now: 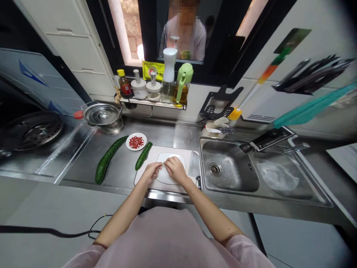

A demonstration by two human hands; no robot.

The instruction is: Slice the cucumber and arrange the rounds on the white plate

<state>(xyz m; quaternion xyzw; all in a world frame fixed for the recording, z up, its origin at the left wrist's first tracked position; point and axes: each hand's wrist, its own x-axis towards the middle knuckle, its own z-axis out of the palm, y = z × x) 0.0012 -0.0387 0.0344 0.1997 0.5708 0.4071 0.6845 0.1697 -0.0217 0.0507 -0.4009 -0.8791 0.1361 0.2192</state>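
My left hand (152, 172) and my right hand (175, 169) meet over a white plate (167, 179), fingertips pinched together. Between them is a small pale thing (162, 164), too small for me to name. The plate rests on a light cutting board (156, 152). On the board's right side lies a wide-bladed kitchen knife (194, 162) with a dark handle end. A short cucumber (143, 155) lies across the board's upper left edge. Further left, a longer green cucumber (109, 160) lies on the steel counter, beside a small white dish of chopped red pieces (136, 142).
To the right is a steel sink (231, 167) with a faucet (267, 139) and a plastic bag (279, 175). A lidded metal pot (104, 118) and gas burner (33, 130) stand left. A spice rack (156, 103) with bottles and jars hangs behind the board.
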